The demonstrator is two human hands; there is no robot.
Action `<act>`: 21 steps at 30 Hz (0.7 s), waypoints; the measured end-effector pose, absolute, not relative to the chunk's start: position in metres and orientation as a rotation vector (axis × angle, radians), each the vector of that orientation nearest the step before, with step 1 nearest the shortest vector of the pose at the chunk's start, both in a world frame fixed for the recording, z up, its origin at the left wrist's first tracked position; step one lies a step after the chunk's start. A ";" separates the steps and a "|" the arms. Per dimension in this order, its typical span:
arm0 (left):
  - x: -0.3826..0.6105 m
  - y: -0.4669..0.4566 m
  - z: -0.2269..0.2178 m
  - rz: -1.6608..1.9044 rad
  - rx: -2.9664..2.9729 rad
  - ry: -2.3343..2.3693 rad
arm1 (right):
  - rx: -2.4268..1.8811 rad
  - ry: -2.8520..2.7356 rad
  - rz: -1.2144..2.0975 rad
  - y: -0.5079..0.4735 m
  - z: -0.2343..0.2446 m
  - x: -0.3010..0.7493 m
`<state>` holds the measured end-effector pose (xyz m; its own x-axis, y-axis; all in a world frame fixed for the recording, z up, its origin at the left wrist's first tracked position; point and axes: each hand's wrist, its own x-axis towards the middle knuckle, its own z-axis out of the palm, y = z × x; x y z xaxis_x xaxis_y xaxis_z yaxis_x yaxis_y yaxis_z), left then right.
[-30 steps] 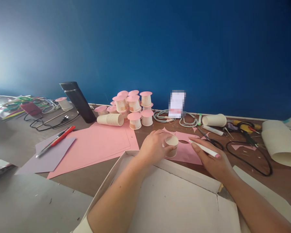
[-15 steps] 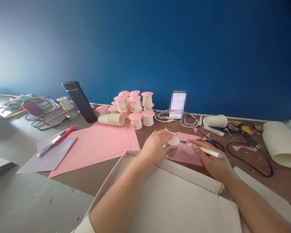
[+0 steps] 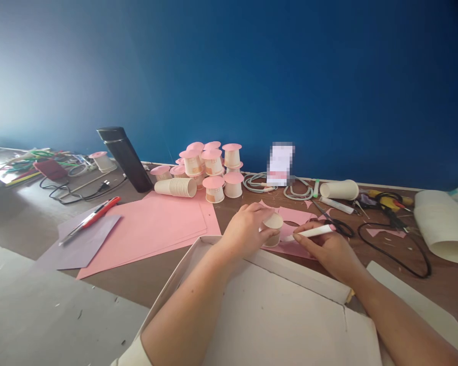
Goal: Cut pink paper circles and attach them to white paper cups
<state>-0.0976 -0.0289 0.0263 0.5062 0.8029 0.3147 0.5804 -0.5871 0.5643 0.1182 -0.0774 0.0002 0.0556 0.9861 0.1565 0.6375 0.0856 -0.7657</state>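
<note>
- We see a black flask (image 3: 125,158) leaning near the blue wall.
- Beside it we find a heap of pink-capped cups (image 3: 213,168) and a cup stack (image 3: 174,187) lying on its side.
- We note a red knife (image 3: 92,218) across a lilac sheet (image 3: 78,249), next to large pink sheets (image 3: 156,226).
- To our right lie scissors (image 3: 339,226) and a white paper roll (image 3: 442,226).

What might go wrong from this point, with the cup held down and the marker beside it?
1. The left hand grips the upturned paper cup from one side only; the cup might slide if the white marker in the right hand pushes near its base.
2. The pink paper piece beneath looks loose and could shift.
3. The scissors lie close beside the right hand, which might knock them.
</note>
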 end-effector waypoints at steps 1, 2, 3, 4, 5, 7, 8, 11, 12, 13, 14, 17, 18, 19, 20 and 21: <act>-0.098 -0.029 0.026 0.789 2.363 1.142 | -1.604 -1.662 0.644 -0.078 0.001 0.117; -0.098 -0.029 0.027 0.791 2.359 1.140 | -1.591 -1.665 0.662 -0.078 0.001 0.117; -0.098 -0.029 0.027 0.793 2.356 1.138 | -1.586 -1.671 0.681 -0.079 0.001 0.116; -0.098 -0.029 0.027 0.794 2.354 1.136 | -1.584 -1.680 0.703 -0.079 0.001 0.116; -0.098 -0.029 0.027 0.794 2.354 1.134 | -1.583 -1.688 0.727 -0.080 0.001 0.116; -0.098 -0.029 0.028 0.793 2.354 1.135 | -1.584 -1.699 0.762 -0.081 0.001 0.116; -0.098 -0.029 0.028 0.792 2.353 1.137 | -1.583 -1.705 0.777 -0.081 0.001 0.116; -0.098 -0.030 0.028 0.791 2.352 1.135 | -1.577 -1.726 0.795 -0.083 0.003 0.115; -0.098 -0.030 0.028 0.792 2.355 1.131 | -1.582 -1.735 0.789 -0.083 0.004 0.115; -0.098 -0.030 0.028 0.792 2.357 1.128 | -1.594 -1.742 0.782 -0.084 0.005 0.115; -0.098 -0.030 0.028 0.794 2.361 1.125 | -1.610 -1.748 0.773 -0.084 0.005 0.115; -0.098 -0.029 0.027 0.800 2.378 1.119 | -1.657 -1.769 0.765 -0.085 0.005 0.115; -0.098 -0.028 0.026 0.804 2.384 1.115 | -1.669 -1.772 0.765 -0.086 0.004 0.115; -0.098 -0.028 0.026 0.806 2.393 1.110 | -1.675 -1.772 0.765 -0.086 0.003 0.114; -0.098 -0.028 0.026 0.810 2.398 1.106 | -1.673 -1.773 0.768 -0.086 0.003 0.114; -0.098 -0.028 0.025 0.812 2.402 1.106 | -1.664 -1.775 0.773 -0.086 0.003 0.114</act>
<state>-0.0980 -0.0276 0.0254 0.5252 0.7778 0.3453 0.5623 -0.6218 0.5452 0.1138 -0.0860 0.0027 -0.0532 0.9983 0.0249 0.6617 0.0539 -0.7479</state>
